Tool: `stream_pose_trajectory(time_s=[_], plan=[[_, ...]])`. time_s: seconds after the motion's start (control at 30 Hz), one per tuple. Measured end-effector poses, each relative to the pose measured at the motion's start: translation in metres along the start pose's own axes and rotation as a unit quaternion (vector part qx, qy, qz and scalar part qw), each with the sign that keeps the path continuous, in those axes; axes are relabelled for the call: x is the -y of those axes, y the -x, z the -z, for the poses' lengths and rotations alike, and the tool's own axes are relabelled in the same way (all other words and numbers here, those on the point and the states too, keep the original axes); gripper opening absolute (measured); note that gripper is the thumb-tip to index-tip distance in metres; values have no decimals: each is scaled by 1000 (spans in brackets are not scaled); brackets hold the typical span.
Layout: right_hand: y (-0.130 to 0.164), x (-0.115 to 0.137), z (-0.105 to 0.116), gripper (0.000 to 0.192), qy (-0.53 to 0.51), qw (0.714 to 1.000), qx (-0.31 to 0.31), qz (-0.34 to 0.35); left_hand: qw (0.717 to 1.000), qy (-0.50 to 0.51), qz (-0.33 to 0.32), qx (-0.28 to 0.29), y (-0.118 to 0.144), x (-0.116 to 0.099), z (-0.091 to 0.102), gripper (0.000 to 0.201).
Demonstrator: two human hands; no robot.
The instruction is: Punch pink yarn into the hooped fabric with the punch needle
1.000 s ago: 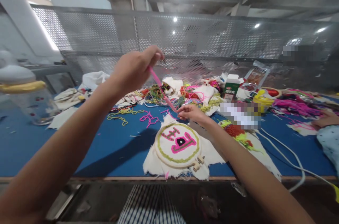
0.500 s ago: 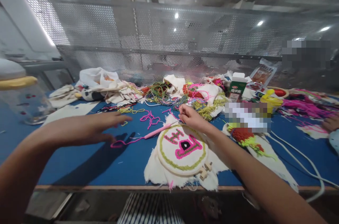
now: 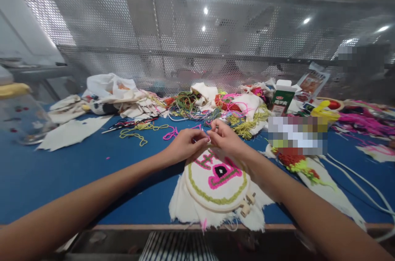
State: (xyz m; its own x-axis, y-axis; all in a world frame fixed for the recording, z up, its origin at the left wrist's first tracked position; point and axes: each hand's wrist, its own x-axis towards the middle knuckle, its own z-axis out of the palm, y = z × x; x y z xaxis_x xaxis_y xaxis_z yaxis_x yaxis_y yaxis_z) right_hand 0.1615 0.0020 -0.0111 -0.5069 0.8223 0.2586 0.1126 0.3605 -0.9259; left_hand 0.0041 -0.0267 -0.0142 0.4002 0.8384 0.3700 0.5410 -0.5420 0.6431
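At the left of the frame, a clear container with a yellow band (image 3: 18,119) is seen on the blue surface (image 3: 70,166), with a scrap of white cloth (image 3: 72,132) beside it. Behind the scrap, a white bag (image 3: 111,85) is heaped with other cloth, and yellow-green yarn (image 3: 143,132) is strewn to its right.

In the centre, the left hand (image 3: 187,145) is held with thumb and forefinger brought toward the fingertips of the right hand (image 3: 226,139). Both are bent as if in a fine pinch, but whether either grip is closed on anything cannot be told; whatever lies between the fingertips is too small to make out.

Just below them, at the lower centre, the embroidery hoop (image 3: 212,207) is laid on the surface, its far edge partly covered by the hands. An olive border and 2 motifs in pink and green, 1 with a black patch (image 3: 220,170), have been worked inside it. The design appears well advanced; white ground is left unstitched around the motifs, though whether it is meant to be filled cannot be judged.

Farther right, a green box (image 3: 282,98), an orange-and-yellow tufted piece (image 3: 296,162), a white cable (image 3: 367,183) and magenta yarn (image 3: 367,123) are seen.
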Motion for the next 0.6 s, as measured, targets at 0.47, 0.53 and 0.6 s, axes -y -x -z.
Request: stream_pose_trajectory(time_s=[0.47,0.53,0.6], plan=[[-1,18,9,15,-64,998,17,-7,997,57,13,-52,11,-7,4,20],[-1,19,8,12,-35,999,8,3,997,56,13,-54,11,-9,5,19],[0,20,6,11,13,1000,-4,15,997,56,12,-55,11,-11,5,19]])
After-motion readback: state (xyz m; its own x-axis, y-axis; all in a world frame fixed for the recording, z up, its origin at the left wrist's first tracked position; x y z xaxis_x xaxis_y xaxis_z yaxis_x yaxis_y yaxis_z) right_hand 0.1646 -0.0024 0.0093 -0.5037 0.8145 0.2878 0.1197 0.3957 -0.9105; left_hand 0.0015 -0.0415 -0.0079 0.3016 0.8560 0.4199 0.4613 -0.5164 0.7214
